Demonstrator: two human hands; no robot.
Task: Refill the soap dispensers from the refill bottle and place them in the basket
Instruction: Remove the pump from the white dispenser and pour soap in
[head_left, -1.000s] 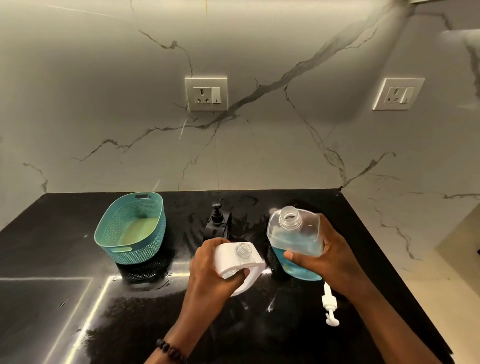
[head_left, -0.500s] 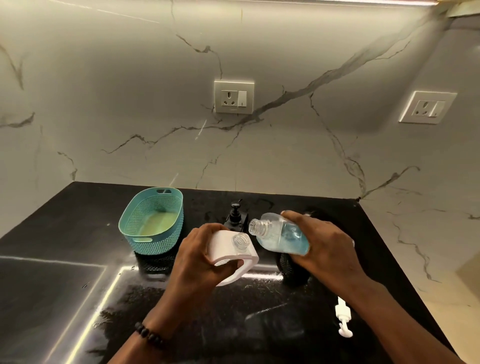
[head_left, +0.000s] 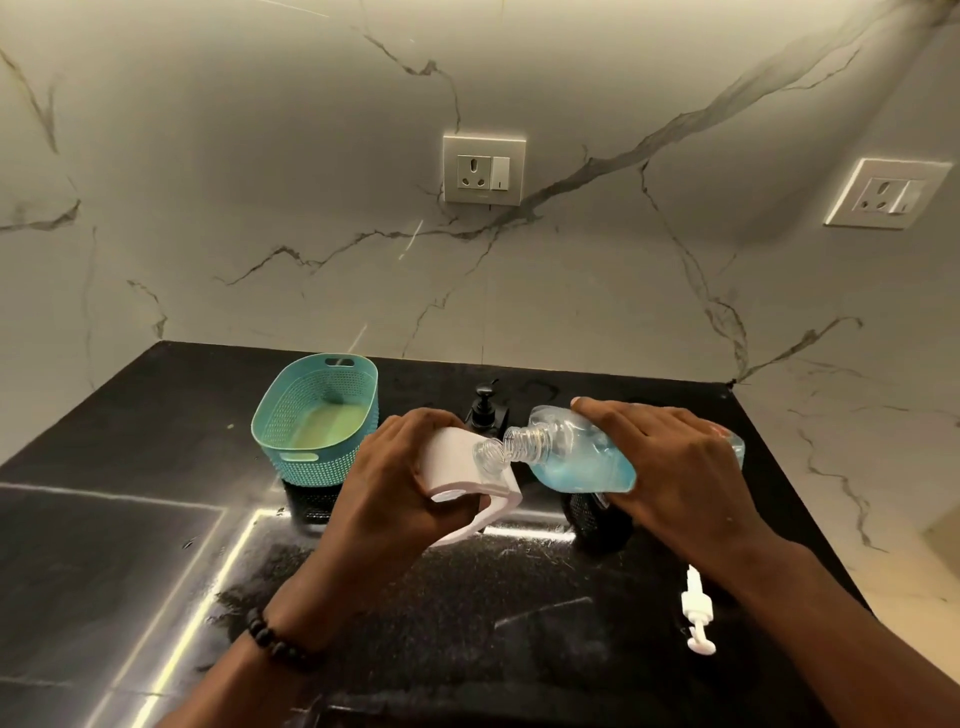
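My left hand (head_left: 395, 483) grips a white soap dispenser (head_left: 462, 470) with its clear threaded neck open, held above the black counter. My right hand (head_left: 670, 462) grips a clear refill bottle (head_left: 571, 457) of blue liquid, tipped on its side with its open mouth touching the dispenser's neck. A teal basket (head_left: 317, 415) stands upright to the left, with nothing in it. A black pump dispenser (head_left: 485, 408) stands behind my hands, mostly hidden. A white pump head (head_left: 696, 610) lies on the counter at the right.
The black counter (head_left: 130, 467) meets a marble wall with two sockets (head_left: 483, 169) (head_left: 888, 195). The counter's right edge drops off near the pump head. A dark round object (head_left: 597, 519) sits under my right hand.
The refill bottle went from upright to lying nearly flat, and its mouth moved left to meet the white dispenser's neck. My view shifted, so the scene sits further right.
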